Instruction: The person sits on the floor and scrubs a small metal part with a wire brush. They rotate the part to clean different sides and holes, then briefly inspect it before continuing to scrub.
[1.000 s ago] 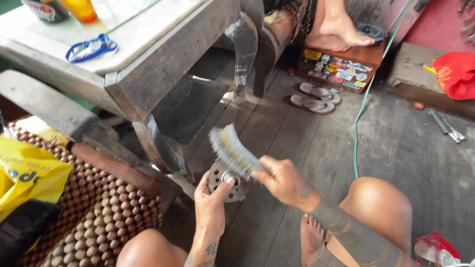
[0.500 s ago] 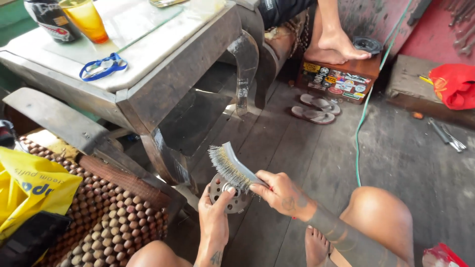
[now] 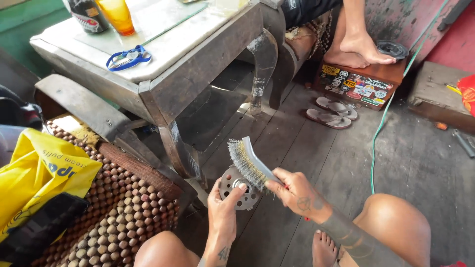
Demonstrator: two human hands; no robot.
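Both hands busy — bristly wire brush (image 3: 249,163) seemingly on round perforated metal disc (image 3: 236,186).

Wire brush (image 3: 249,164) tilted, bristles against round perforated metal disc (image 3: 237,187)

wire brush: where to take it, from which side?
Take the wire brush by its handle, the lower right end, which the right hand wraps now. Come in from the right, away from the bristles along the upper left part. The curved back narrows into the handle, so a closed grip probably sits firm there. The left hand steadies the metal disc under it.
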